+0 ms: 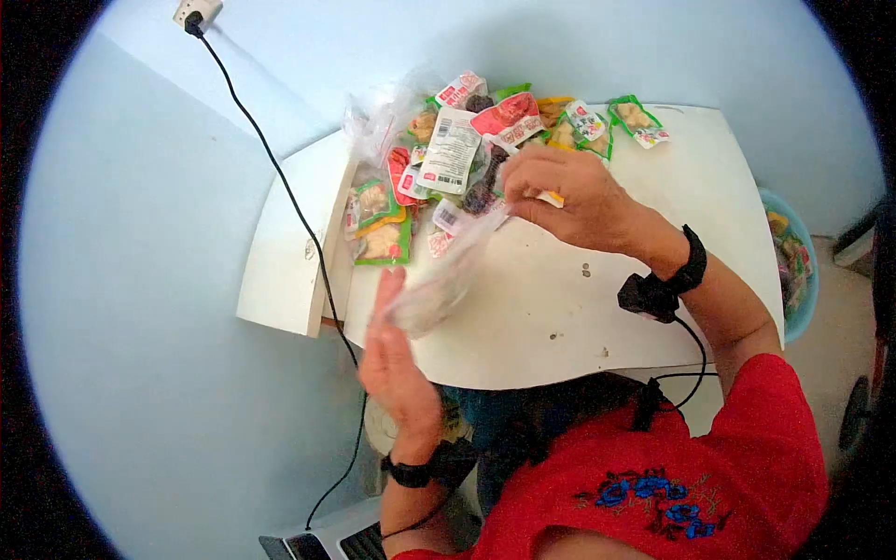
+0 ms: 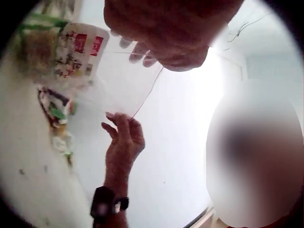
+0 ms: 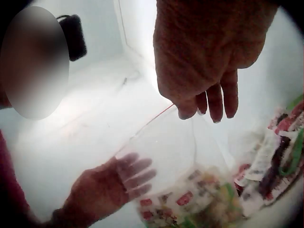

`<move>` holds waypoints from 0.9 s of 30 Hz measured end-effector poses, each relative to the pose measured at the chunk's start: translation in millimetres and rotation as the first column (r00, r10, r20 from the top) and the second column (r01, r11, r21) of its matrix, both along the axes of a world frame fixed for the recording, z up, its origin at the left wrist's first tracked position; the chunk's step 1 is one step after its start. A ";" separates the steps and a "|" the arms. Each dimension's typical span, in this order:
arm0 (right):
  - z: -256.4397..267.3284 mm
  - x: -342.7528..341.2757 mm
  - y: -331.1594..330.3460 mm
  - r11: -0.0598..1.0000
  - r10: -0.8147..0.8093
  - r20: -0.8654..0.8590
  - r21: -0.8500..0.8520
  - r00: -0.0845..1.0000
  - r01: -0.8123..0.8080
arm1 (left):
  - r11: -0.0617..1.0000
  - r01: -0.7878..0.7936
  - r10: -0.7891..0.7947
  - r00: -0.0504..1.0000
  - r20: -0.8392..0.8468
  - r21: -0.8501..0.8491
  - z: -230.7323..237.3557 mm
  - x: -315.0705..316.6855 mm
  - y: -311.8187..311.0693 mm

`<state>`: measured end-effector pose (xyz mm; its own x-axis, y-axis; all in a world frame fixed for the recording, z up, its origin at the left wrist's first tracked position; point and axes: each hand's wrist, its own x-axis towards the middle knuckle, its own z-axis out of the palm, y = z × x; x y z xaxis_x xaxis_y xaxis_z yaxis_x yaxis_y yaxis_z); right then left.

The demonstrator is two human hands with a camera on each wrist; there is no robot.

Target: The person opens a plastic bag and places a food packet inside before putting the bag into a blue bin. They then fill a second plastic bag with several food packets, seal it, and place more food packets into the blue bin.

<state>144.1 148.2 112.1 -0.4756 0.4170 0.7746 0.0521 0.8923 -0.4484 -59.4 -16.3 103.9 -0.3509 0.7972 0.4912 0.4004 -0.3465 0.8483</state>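
A clear plastic bag (image 1: 446,273) with a red line along its mouth is stretched between the two hands. My right hand (image 1: 581,198) pinches one end of the mouth, plainest in the left wrist view, where the right hand (image 2: 124,142) is below the bag (image 2: 126,88). At the other end is my left hand (image 1: 399,369). The right wrist view shows this left hand (image 3: 107,190) with its fingers straight and apart, seen through the clear film. Printed food packets (image 3: 190,202) with green and red marks appear at the bag's lower part.
A heap of snack packets (image 1: 450,154) covers the back of the white table (image 1: 504,317), beside crumpled clear plastic (image 1: 373,126). A black cable (image 1: 271,154) hangs across the left side. At right, a blue basket (image 1: 801,313) of packets stands below table height.
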 end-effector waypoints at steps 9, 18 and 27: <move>36.4 20.7 -19.6 0.768 0.120 -0.202 -0.601 0.972 -0.220 | 0.995 0.094 -0.085 0.836 0.542 0.011 34.3 -1.6 15.5; 34.9 20.6 -7.3 0.797 0.083 -0.183 -0.578 0.980 -0.175 | 0.996 0.059 -0.082 0.894 0.440 0.066 21.1 2.2 7.2; 30.0 22.2 0.8 0.715 0.091 -0.295 -0.645 0.951 -0.269 | 0.992 -0.090 0.102 0.983 -0.151 0.085 60.2 12.0 20.6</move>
